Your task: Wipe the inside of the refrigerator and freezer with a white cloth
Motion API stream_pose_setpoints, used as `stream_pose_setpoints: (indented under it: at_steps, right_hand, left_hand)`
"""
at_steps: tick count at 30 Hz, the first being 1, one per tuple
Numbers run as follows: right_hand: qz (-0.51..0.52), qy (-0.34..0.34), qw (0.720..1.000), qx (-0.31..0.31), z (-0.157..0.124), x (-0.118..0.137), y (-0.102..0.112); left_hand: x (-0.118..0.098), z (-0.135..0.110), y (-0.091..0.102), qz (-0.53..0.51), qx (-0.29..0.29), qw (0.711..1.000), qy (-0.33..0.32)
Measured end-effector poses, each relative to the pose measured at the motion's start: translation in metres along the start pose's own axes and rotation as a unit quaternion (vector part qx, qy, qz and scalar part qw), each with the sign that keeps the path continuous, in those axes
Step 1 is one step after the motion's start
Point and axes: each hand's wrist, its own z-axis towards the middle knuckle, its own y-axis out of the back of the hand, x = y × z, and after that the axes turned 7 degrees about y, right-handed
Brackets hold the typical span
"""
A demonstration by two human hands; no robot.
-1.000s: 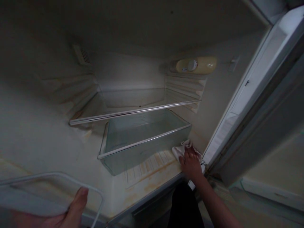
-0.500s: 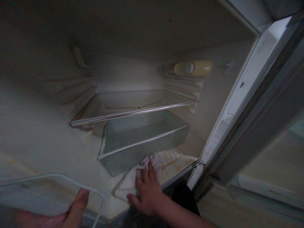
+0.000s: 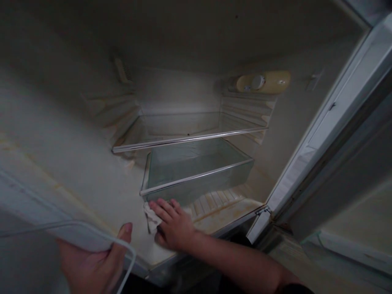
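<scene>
My right hand (image 3: 176, 224) presses a crumpled white cloth (image 3: 153, 218) onto the fridge floor, at the front left corner below the clear drawer (image 3: 196, 185). Its fingers curl over the cloth and hide much of it. At the lower left, my left hand (image 3: 94, 261) grips a clear panel with a pale rim (image 3: 73, 222), thumb over the edge. The rest of that panel runs out of view. Yellowish stains mark the ribbed fridge floor (image 3: 217, 200) to the right of the cloth.
Above the drawer sits a glass shelf (image 3: 190, 139) with a metallic front edge. A yellowish control housing with a dial (image 3: 263, 81) is fixed to the right wall. The open fridge door (image 3: 352, 163) stands at the right.
My right hand has slid the cloth leftward along the fridge floor, uncovering stained ribs. My left hand, still holding the panel, appears slightly further right as the view shifts.
</scene>
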Motion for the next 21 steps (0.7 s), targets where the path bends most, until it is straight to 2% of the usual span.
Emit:
stream_pose_setpoints:
  at_steps: [2,6,8,11,13,15,18,21]
  right_hand:
    - [0.003,0.035,0.999,0.007,0.013,-0.018,0.002]
    - [0.053,0.084,0.992,0.072,0.019,-0.046,0.016]
    - [0.055,0.057,0.993,0.091,0.014,-0.057,0.025]
    - [0.024,-0.038,0.996,0.074,-0.002,-0.076,0.033]
    - [-0.018,-0.128,0.991,0.035,-0.022,-0.093,0.035]
    - [-0.077,-0.228,0.97,-0.037,-0.05,-0.114,0.04]
    - [-0.154,-0.359,0.9,-0.191,-0.101,-0.141,0.053]
    - [-0.177,-0.439,0.828,-0.3,-0.14,-0.147,0.066]
  left_hand:
    - [0.0,-0.001,0.0,0.013,-0.006,1.0,0.009]
    - [0.004,-0.002,0.002,0.038,-0.023,0.998,0.034]
    - [0.002,-0.002,0.004,0.04,-0.028,0.998,0.031]
    - [-0.004,-0.003,0.004,0.051,-0.026,0.998,0.008]
    - [-0.006,-0.004,0.003,0.057,-0.022,0.998,0.013]
    - [-0.005,-0.005,0.002,0.039,-0.022,0.998,0.036]
    - [0.005,-0.007,0.002,0.006,-0.02,0.999,0.043]
    - [0.024,-0.011,0.004,-0.008,-0.017,0.999,0.048]
